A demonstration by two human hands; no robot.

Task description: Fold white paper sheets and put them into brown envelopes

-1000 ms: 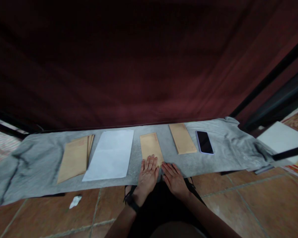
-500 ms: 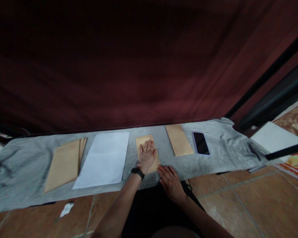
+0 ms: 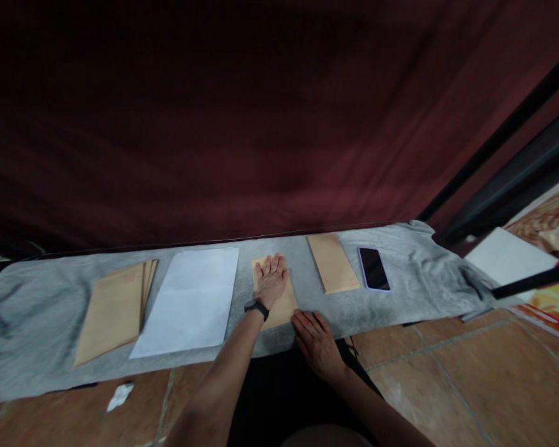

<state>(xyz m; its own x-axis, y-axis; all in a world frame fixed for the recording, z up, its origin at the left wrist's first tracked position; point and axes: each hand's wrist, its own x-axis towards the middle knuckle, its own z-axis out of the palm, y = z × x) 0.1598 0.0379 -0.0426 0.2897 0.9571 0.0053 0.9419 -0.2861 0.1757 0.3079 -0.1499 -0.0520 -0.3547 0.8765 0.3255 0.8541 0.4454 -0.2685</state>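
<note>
A brown paper envelope [image 3: 280,309] lies flat on the grey cloth in front of me. My left hand [image 3: 270,282], with a dark band on its wrist, rests on the upper part of it, palm down and fingers spread. At the envelope's lower right corner, the fingertips of my right hand [image 3: 317,344] touch the edge, with the fingers stretched out flat. To the right lies another brown envelope or small stack [image 3: 333,263]. White paper sheets [image 3: 189,304] are on the left, and beyond them a fanned stack of brown envelopes [image 3: 112,310].
A grey cloth [image 3: 419,267] covers the long, narrow surface. A phone [image 3: 374,269] in a light purple case lies at the right. Behind hangs a dark red curtain [image 3: 261,155]. A crumpled white tissue [image 3: 120,396] is on the tiled floor [image 3: 484,366]. Dark bars [image 3: 494,136] stand at right.
My left hand has slid a little up the envelope, toward its far edge. My right hand stays by the lower corner. The whole view has shifted slightly.
</note>
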